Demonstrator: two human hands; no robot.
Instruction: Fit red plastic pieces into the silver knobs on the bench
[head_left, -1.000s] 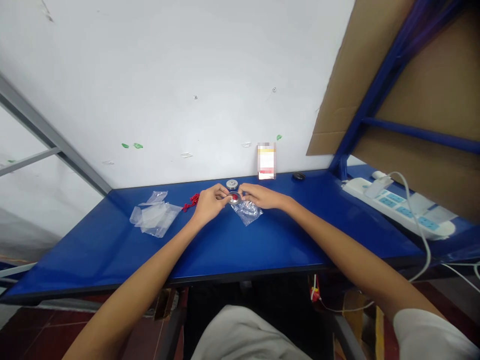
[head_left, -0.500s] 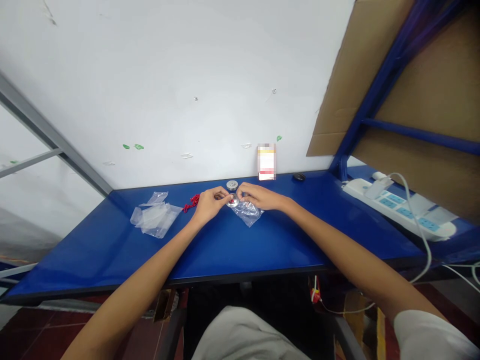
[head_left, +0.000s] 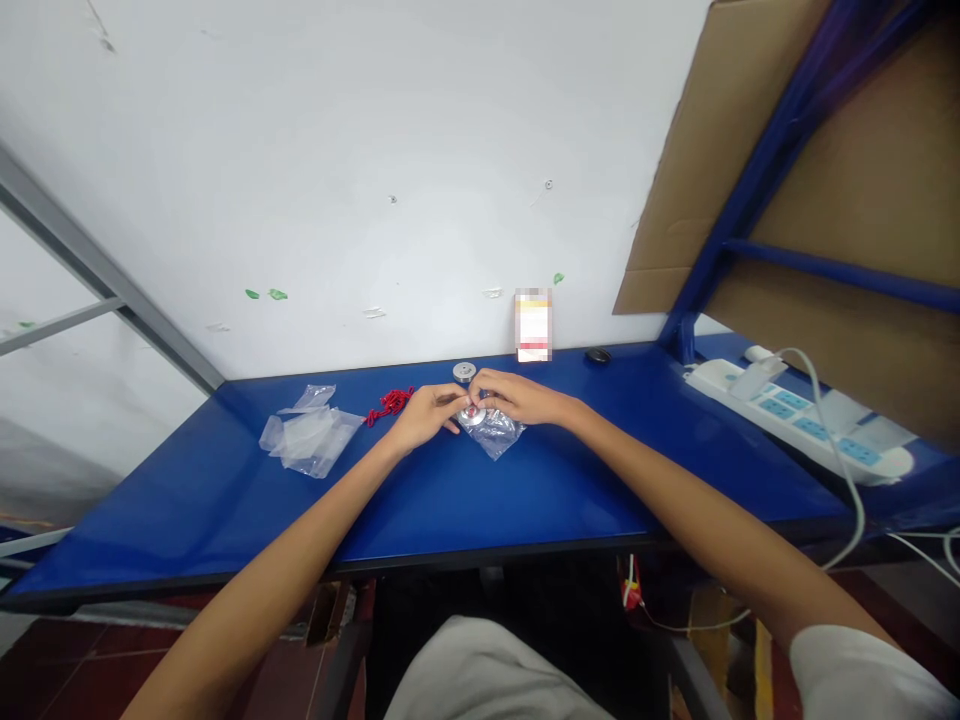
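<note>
Metal disc (head_left: 473, 416): round, silver, shiny, with a small patch of red at its middle; nature of the red could not be made out. Face was turned upward, toward the near side. Far part of the rim was hidden; exact tilt could not be read. Position: mid-scene, over the far left part of the plastic bag (head_left: 497, 438). Contact between the two could not be confirmed.

Plastic bag: clear, glossy, wrinkled. Lay on the table (head_left: 480, 505), spread to the right and near side of the disc, one corner pointing near. Far right part was covered; contents unclear.
</note>
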